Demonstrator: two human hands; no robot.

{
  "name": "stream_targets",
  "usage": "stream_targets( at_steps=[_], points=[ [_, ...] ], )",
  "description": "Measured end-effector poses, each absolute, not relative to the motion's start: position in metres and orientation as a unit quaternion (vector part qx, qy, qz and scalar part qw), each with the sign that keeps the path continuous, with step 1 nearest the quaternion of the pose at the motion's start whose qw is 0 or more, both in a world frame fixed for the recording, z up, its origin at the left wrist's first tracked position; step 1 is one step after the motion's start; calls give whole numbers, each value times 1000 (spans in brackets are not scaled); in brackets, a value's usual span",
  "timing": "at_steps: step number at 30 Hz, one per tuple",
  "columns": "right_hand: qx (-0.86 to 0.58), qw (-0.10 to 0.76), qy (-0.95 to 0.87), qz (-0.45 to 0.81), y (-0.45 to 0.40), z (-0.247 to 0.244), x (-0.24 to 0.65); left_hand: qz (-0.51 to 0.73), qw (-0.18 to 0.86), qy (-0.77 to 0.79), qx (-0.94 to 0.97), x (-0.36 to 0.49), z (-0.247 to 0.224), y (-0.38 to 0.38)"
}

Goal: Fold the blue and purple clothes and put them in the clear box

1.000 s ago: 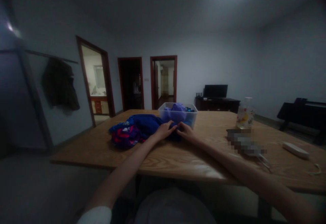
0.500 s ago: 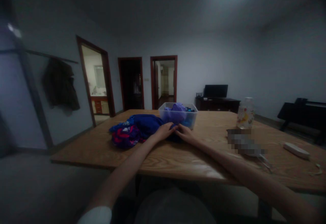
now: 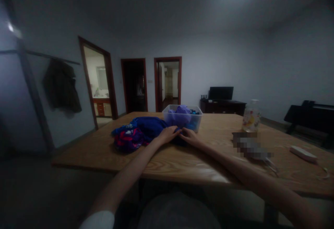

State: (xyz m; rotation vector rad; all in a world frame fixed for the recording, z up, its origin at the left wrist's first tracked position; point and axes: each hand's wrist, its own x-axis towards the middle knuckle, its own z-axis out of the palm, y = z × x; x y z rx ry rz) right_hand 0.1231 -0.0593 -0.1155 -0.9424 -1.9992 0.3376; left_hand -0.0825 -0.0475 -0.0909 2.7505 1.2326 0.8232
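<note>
A small dark blue piece of cloth [image 3: 180, 141] lies on the table in front of the bin. My left hand [image 3: 168, 135] and my right hand [image 3: 190, 136] meet over it, fingertips close together and fingers closed on the fabric; part of the cloth is hidden beneath them. Just behind stands a clear plastic bin [image 3: 196, 120] with a purple cloth [image 3: 182, 114] bulging above its rim and darker blue items beside it. To the left of my hands is a heap of clothing: a blue garment [image 3: 150, 126] and a red-and-purple patterned one [image 3: 127, 139].
On the right of the wooden table [image 3: 216, 170] stand a clear patterned bottle [image 3: 251, 117], a blurred-out grey object [image 3: 250, 147] and a white elongated object [image 3: 303, 154] with a cord. Beyond are a monitor on a dark cabinet [image 3: 223, 106] and doorways.
</note>
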Motion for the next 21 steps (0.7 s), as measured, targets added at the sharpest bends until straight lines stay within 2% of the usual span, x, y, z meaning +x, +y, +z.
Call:
stream_targets(
  at_steps=[13, 21],
  points=[
    [-352, 390, -847, 78, -63, -116, 125, 237, -2, 409, 881, -83, -92, -47],
    [-355, 386, -846, 95, -57, -122, 125, 237, 2, 407, 882, -82, -92, -47]
  ],
)
